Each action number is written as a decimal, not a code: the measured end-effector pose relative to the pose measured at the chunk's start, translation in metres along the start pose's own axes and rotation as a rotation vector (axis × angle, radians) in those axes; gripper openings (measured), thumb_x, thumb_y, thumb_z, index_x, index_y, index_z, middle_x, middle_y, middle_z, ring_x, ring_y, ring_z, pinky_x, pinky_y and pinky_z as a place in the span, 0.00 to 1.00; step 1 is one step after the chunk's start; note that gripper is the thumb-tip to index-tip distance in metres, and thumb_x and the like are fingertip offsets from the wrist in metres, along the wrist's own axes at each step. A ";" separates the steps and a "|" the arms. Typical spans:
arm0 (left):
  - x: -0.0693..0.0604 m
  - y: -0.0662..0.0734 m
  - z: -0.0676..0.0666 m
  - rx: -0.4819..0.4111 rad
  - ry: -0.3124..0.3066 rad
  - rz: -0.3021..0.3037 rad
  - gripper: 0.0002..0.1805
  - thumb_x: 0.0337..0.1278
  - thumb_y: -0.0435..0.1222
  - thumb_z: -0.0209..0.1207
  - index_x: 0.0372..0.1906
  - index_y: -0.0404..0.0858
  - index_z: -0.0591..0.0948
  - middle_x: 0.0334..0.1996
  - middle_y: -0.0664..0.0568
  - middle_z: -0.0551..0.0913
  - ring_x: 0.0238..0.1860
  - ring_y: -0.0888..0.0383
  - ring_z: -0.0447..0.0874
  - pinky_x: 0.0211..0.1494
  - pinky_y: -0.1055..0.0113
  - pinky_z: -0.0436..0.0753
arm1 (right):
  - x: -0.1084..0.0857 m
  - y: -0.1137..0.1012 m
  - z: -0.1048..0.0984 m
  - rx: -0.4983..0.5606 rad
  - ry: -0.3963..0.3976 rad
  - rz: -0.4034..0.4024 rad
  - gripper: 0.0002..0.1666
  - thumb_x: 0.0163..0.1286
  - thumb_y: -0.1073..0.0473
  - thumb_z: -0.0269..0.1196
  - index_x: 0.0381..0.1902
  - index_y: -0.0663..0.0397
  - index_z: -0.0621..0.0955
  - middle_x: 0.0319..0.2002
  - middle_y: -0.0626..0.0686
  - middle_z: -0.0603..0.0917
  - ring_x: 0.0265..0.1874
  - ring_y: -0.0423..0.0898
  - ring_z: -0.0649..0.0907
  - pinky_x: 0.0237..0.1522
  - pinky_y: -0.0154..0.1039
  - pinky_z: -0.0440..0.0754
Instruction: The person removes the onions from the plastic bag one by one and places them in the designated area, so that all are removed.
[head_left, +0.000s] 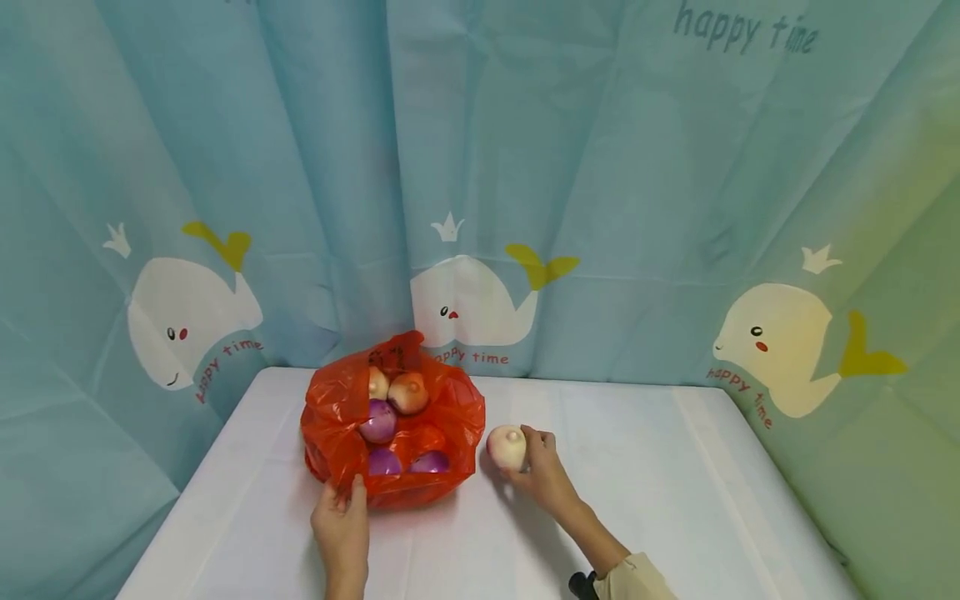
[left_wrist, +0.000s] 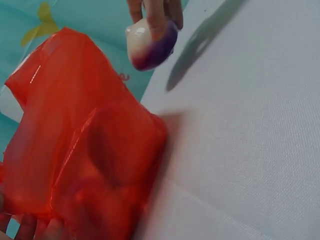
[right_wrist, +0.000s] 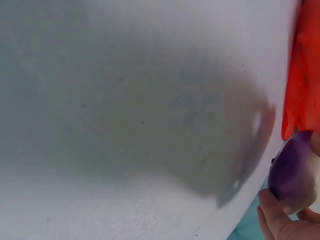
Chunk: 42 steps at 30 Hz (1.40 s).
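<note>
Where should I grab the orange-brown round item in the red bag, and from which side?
I'd pinch the orange-brown round item across its rounded sides, coming from above and slightly right through the open mouth of the red bag. Its top looks exposed, while a pale item and a purple one crowd its left.

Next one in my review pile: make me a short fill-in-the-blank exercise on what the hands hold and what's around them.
1. The left hand grips the edge of a plastic bag whose colour is ____.
2. The right hand holds a round item coloured white and ____.
3. In the head view, the bag is to the ____ of that item.
4. Lettering on the curtain reads "happy ____".

Missing words: red; purple; left; time.
</note>
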<state>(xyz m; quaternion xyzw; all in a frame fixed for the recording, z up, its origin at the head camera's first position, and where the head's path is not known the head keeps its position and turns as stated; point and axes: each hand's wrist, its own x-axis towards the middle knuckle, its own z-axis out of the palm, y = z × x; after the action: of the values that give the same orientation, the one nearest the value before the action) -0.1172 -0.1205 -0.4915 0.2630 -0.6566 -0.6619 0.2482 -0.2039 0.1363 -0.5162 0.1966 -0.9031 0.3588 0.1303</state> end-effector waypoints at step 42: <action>-0.001 0.007 -0.003 0.005 -0.034 -0.078 0.21 0.64 0.33 0.54 0.57 0.25 0.72 0.52 0.30 0.75 0.42 0.66 0.78 0.42 0.82 0.75 | 0.004 0.010 0.012 -0.022 -0.071 0.025 0.51 0.45 0.60 0.77 0.61 0.75 0.62 0.49 0.71 0.69 0.48 0.65 0.75 0.50 0.57 0.75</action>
<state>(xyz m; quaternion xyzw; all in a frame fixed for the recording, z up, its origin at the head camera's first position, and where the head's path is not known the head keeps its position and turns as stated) -0.1140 -0.1222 -0.4849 0.2778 -0.6516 -0.6738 0.2105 -0.2135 0.1337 -0.5293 0.1964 -0.9135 0.3431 0.0957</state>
